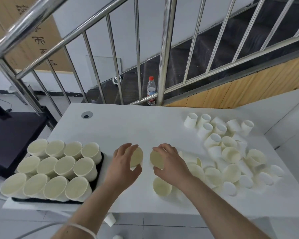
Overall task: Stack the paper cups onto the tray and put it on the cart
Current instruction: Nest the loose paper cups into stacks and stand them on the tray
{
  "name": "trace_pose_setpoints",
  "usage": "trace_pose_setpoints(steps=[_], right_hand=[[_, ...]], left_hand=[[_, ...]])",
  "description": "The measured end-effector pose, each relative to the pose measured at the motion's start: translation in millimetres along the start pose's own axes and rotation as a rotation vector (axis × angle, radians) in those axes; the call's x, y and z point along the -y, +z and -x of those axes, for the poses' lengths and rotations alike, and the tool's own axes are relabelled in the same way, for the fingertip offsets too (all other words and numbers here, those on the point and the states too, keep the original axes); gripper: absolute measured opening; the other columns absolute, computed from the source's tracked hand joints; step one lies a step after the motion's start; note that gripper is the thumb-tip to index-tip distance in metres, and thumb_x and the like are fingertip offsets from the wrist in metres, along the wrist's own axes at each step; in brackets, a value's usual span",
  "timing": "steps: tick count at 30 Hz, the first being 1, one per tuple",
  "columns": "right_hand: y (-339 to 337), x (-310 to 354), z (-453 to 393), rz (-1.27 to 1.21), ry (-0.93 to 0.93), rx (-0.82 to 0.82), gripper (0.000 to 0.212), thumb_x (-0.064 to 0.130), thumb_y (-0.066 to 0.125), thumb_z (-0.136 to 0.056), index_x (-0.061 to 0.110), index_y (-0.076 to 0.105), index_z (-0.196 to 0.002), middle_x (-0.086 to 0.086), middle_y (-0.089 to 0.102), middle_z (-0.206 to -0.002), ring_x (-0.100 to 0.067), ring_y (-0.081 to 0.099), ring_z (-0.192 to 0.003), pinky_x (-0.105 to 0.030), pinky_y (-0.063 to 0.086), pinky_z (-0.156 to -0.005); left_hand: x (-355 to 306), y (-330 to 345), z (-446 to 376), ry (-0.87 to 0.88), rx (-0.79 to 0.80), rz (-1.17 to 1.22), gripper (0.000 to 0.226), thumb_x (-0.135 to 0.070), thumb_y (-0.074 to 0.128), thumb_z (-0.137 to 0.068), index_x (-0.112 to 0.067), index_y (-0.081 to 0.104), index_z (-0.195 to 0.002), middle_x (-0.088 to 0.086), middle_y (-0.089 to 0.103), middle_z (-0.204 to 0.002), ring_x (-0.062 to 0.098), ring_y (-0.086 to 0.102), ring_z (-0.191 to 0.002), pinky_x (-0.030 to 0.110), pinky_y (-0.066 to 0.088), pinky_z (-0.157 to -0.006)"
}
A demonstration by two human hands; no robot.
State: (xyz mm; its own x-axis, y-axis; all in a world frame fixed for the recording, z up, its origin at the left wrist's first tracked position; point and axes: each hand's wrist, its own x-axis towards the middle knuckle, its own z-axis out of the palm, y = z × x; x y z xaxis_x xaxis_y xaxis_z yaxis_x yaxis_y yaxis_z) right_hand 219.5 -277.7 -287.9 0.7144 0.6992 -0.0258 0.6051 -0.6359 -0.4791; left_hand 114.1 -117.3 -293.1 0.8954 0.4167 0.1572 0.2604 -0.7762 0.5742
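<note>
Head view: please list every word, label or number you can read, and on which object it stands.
Nothing can be read with certainty.
Cardboard box: large dark printed characters, too tilted and cut off to read.
Water bottle: label too small and blurred.
Paper cups: plain, no print.

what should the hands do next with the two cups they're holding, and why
Probably carry both cups left to the black tray. The left hand grips one paper cup and the right hand grips another, both above the white table, while the tray's twelve upright cups could take a second layer.
</note>
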Motion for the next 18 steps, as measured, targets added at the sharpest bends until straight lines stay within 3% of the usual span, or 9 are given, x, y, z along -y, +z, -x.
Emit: trace_pose_setpoints(steps=[6,10,18], right_hand=[[29,63,-27,-0.02,-0.006,0.0,0.064,0.029,0.063,-0.085,0.027,0.038,-0.144,0.01,0.032,-0.14,-0.013,0.03,-0.131,-0.033,0.048,-0.093],[56,111,-53,-0.052,-0.006,0.004,0.064,0.029,0.063,-0.085,0.027,0.038,-0.143,0.01,0.032,-0.141,-0.012,0.03,-0.132,-0.034,0.048,-0.093],[100,181,-107,-0.085,-0.02,-0.009,0.064,0.03,0.065,-0.086,0.026,0.038,-0.144,0.008,0.032,-0.142,-0.013,0.03,-0.132,-0.033,0.047,-0.094]], left_hand=[[64,-49,-5,-0.028,-0.052,0.044,0.064,-0.019,0.07,-0.076,-0.023,0.046,-0.135,-0.003,0.042,-0.139,0.023,0.04,-0.126,0.035,0.048,-0.087],[114,-83,-12,-0.041,-0.061,0.03,0.065,-0.018,0.07,-0.076,-0.022,0.047,-0.136,-0.002,0.042,-0.14,0.024,0.039,-0.127,0.034,0.042,-0.095],[197,-126,-39,-0.08,-0.047,-0.006,0.066,-0.02,0.072,-0.076,-0.022,0.046,-0.137,-0.001,0.043,-0.139,0.024,0.04,-0.127,0.033,0.04,-0.096]])
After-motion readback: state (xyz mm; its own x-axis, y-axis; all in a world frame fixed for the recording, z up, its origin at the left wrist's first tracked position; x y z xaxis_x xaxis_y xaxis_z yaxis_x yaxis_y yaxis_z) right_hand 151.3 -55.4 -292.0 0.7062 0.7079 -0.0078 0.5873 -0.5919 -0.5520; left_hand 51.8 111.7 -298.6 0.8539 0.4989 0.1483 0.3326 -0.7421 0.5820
